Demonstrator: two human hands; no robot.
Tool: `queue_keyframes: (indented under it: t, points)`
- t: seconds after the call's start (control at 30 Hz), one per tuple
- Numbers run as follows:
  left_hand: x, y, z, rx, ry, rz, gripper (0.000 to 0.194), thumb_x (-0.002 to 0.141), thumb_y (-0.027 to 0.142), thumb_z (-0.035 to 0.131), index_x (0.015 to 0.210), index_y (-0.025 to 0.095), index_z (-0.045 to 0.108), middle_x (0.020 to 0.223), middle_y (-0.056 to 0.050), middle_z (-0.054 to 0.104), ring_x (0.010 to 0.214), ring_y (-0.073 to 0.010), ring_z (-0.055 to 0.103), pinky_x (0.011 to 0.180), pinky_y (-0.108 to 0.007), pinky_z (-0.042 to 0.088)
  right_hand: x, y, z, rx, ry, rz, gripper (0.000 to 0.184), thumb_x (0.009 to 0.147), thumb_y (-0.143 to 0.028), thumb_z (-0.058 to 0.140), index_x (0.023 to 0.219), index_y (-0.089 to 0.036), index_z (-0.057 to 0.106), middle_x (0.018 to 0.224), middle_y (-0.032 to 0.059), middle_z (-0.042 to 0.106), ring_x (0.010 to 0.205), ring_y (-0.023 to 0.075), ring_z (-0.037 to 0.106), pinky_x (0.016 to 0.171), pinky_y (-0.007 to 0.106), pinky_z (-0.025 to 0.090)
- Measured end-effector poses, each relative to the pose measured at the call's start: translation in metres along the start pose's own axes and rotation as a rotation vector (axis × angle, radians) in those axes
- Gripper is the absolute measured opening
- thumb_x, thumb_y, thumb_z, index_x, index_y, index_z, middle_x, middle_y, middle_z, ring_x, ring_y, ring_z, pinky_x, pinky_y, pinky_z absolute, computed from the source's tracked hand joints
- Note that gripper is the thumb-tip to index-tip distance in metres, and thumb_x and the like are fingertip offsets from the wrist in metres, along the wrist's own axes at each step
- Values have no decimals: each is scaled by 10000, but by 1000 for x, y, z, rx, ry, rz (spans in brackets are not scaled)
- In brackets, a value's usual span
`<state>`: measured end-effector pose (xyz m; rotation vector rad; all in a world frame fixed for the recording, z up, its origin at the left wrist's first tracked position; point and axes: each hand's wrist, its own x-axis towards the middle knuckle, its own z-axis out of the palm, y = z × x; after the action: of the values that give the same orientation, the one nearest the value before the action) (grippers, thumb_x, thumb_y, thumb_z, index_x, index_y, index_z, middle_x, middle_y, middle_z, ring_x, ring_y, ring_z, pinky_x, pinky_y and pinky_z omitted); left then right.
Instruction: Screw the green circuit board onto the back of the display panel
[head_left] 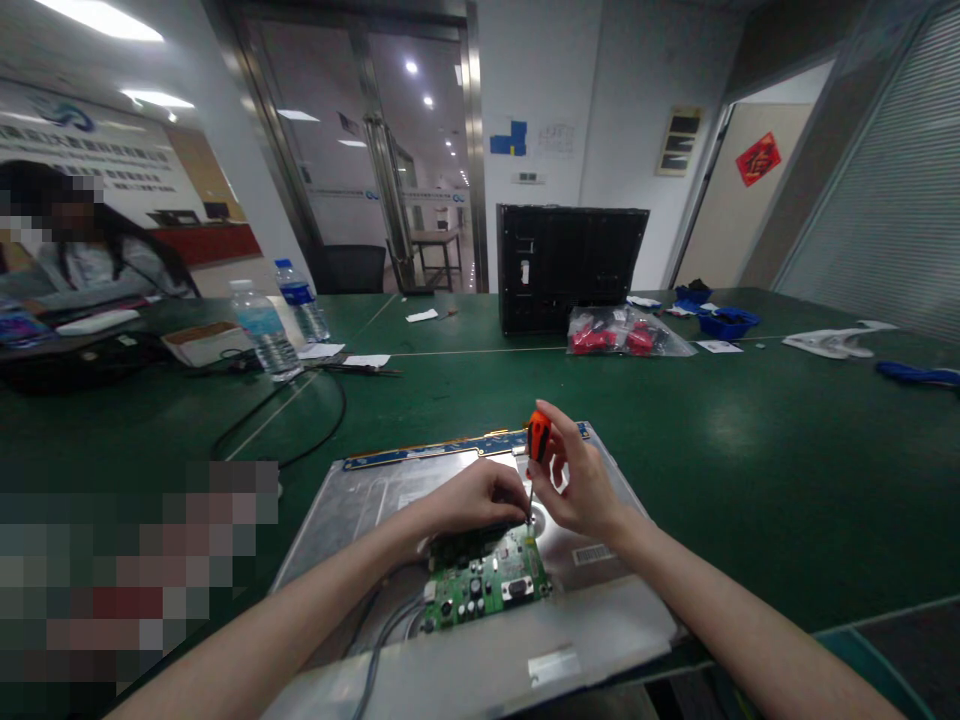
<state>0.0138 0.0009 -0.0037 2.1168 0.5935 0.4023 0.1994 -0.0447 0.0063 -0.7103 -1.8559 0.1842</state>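
Note:
My right hand (577,480) grips a screwdriver (538,437) by its orange and black handle. The screwdriver stands nearly upright, its thin shaft reaching down to the upper right corner of a green circuit board (487,580). Close beside the tip, my left hand (484,497) has its fingers pinched together; whatever they hold, if anything, is hidden. The board lies on a grey metal panel (615,620), where grey cables (379,650) lead away from its left side. Along the panel's far edge runs a narrow blue circuit strip (420,453).
Behind the panel stands a black monitor casing (574,265), with a plastic bag of red parts (630,335) before it. Blue trays (727,323) sit farther right. Two water bottles (266,330) and a black cable (341,405) are on the left, where a person (112,255) sits.

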Motion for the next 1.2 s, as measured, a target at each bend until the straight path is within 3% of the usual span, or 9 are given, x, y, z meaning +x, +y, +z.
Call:
queue_keyframes:
  t: [0.23,0.77,1.0,1.2]
  points:
    - [-1,2,-1,4,6,-3,94,766,161,701,831,168,769,780,-15,729,744,-163,645,716,-252,483,1,1,2,-58,50,-17,674,855,-148,545,1451,-263,253,742,-48,546,470,75,449,414,167,367]
    - [0,3,-1,-2,0,-5,99,774,167,705,847,182,770,775,-2,732,737,-158,640,722,-250,484,0,0,0,-6,-3,4,720,838,-106,504,1482,-260,224,769,-23,562,511,95,491,442,184,414]
    - [0,1,0,7,13,-18,74,763,152,694,792,171,760,743,4,707,707,-146,623,683,-231,476,2,1,1,-69,35,-22,663,858,-166,567,1443,-270,272,729,-50,542,468,80,454,418,174,359]
    - [1,-3,1,5,15,-19,59,764,180,703,792,173,755,736,6,703,695,-142,612,674,-229,475,2,0,-1,-70,-2,-16,675,866,-184,570,1463,-257,263,714,-42,546,487,97,469,440,195,387]
